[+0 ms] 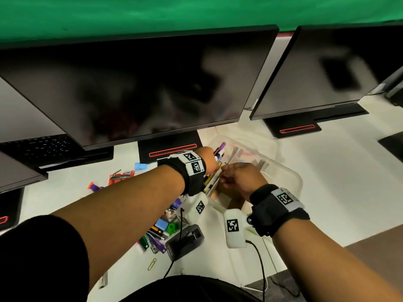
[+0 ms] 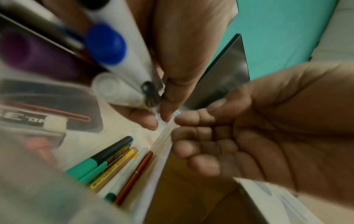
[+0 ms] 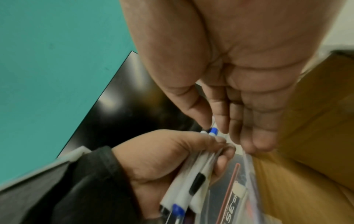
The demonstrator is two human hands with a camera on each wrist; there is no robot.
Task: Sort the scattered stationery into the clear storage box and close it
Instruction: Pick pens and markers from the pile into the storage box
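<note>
The left hand [image 1: 211, 159] grips a bundle of pens [image 3: 191, 178] over the clear storage box [image 1: 292, 179]. The right hand [image 1: 237, 175], just beside it, pinches one pen's tip. More pens [image 2: 116, 165] lie in the compartment beneath the left hand.

Head camera looks forward and down over both forearms at the desk [image 1: 327, 182] and box [image 1: 292, 177]. Each wrist camera sits tight against its fingers, and both catch the same pens [image 2: 118, 50].
</note>
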